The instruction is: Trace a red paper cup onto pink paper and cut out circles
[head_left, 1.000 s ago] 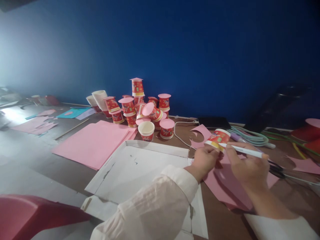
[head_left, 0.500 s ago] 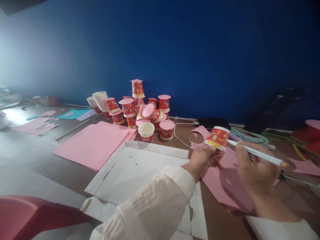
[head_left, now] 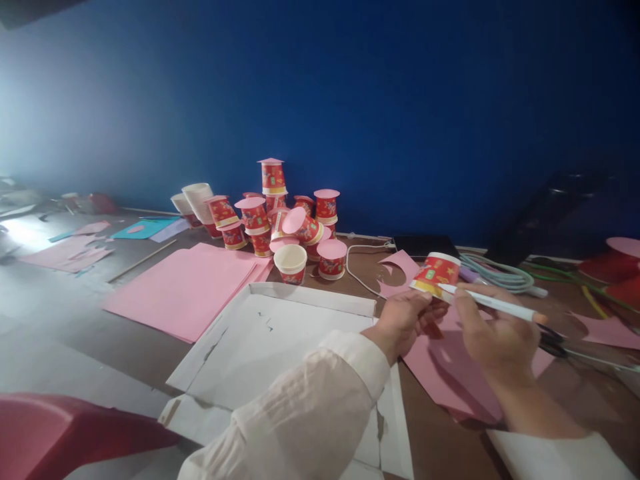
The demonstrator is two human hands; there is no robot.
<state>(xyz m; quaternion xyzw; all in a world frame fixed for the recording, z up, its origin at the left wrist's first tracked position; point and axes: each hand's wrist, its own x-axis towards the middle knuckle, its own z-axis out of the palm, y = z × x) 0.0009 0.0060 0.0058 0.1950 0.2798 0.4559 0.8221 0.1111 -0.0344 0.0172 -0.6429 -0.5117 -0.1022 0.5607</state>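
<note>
My left hand (head_left: 407,323) grips a red patterned paper cup (head_left: 436,272) by its yellow-banded rim, with the white base upward. In my right hand (head_left: 503,337) is a white marker (head_left: 500,305) with an orange end; its tip lies at the lower right side of the cup. Pink paper (head_left: 450,380) lies beneath both hands. Left of them, several red cups with pink paper discs are stacked and leaning together, among them one with a disc on top (head_left: 331,259). An upright cup (head_left: 291,263) shows its open mouth in front of the stack.
A flattened white box (head_left: 280,340) lies in front, beside pink sheets (head_left: 185,287). White cups (head_left: 199,202) lean farther left. Pale coiled cable (head_left: 500,275), dark scissors (head_left: 553,341) and pink scraps (head_left: 607,330) are at right. Something red (head_left: 75,433) fills the lower left corner.
My right hand has moved left with the marker, whose tip is now against or just in front of the cup. The scissors show more fully. My left hand still holds the cup.
</note>
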